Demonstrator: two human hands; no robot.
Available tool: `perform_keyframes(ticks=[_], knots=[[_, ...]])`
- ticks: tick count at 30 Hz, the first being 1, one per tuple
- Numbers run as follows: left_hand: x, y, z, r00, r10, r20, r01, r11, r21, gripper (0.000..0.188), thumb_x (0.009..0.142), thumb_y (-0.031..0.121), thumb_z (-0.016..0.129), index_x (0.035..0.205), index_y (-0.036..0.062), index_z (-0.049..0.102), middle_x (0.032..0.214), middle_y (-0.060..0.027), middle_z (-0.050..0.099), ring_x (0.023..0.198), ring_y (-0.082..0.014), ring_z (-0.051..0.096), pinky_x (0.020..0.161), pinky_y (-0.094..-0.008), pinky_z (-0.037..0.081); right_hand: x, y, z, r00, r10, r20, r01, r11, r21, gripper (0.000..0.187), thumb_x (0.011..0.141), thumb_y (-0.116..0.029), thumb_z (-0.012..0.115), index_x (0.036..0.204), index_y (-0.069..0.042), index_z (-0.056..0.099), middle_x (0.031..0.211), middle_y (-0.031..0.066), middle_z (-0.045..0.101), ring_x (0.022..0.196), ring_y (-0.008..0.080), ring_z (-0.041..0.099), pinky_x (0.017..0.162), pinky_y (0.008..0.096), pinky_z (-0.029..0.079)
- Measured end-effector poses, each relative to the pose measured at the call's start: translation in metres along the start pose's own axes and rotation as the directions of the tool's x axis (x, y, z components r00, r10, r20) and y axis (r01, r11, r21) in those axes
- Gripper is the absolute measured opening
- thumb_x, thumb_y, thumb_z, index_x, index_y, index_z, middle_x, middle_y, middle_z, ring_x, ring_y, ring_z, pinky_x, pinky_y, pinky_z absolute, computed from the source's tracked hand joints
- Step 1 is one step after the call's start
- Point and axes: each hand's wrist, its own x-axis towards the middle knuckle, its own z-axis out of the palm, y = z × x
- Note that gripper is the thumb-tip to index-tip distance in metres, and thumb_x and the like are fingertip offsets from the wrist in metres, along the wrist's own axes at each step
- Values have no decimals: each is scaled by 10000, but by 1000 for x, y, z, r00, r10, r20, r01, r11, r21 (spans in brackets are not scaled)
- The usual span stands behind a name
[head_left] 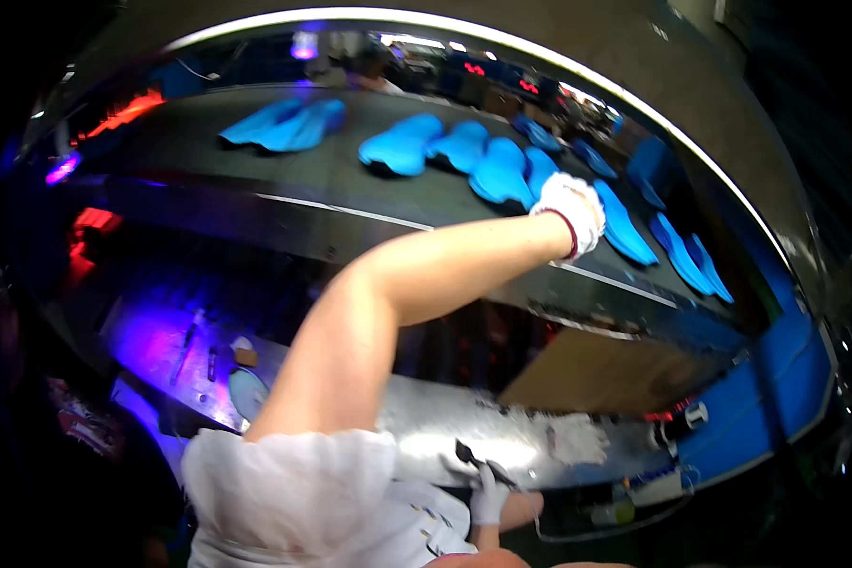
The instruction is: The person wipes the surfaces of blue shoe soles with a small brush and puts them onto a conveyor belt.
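Observation:
My left arm stretches across to a dark conveyor belt [350, 204]. My left hand [570, 213], in a white glove, is over a row of blue insole-shaped pieces, with one long blue piece [625, 227] just right of it and another [502, 172] to its left. Its fingers are blurred and partly hidden, so whether it grips a piece does not show. Low in the view, my right hand [488, 497], gloved in white, is closed around a small black brush [468, 455] above a metal bench [435, 417].
More blue pieces [293, 128] lie farther left on the belt. A brown board [606, 369] leans under the belt's near edge. On the bench are a white glove [577, 440] and an oval dish [247, 393]. A dark-clothed person [85, 426] is at the left.

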Motion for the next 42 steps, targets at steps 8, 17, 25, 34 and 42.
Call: perform_keyframes(ticks=[8,17,25,34,42], knots=[[-3,-51,22,995,15,95,-36,972,230,214,748,162,671,953,148,732,978,-44,709,914,-249,675,680,-413,528,5,2,-4,957,291,-14,-262,881,394,276,839,-47,617,1089,51,553,831,80,592,615,101,530,521,203,436],[-37,-119,19,978,-197,66,189,976,109,252,830,233,584,967,58,702,1003,-144,687,932,-302,665,755,-429,511,7,2,-11,941,338,-1,-310,864,396,267,846,-51,601,1095,36,556,817,72,566,629,113,526,526,218,418],[-16,-101,33,970,-208,129,176,958,226,318,765,146,688,1080,95,686,1124,-87,666,1029,-260,641,787,-428,501,4,10,-6,973,229,-22,-203,901,383,264,834,-36,623,1072,56,553,901,125,614,652,127,574,547,217,460],[-23,-99,15,999,-20,-33,24,990,138,233,749,138,631,951,27,667,971,-155,651,893,-304,653,711,-389,529,4,1,1,963,269,-1,-242,868,435,272,839,-18,611,1099,40,551,817,71,587,627,112,545,518,208,445],[-33,-97,20,819,421,-389,-356,906,228,158,657,112,628,788,24,624,847,-155,605,789,-308,633,675,-396,525,2,2,3,967,253,4,-230,875,426,268,849,-19,606,1103,41,549,851,76,594,640,109,554,528,207,456]])
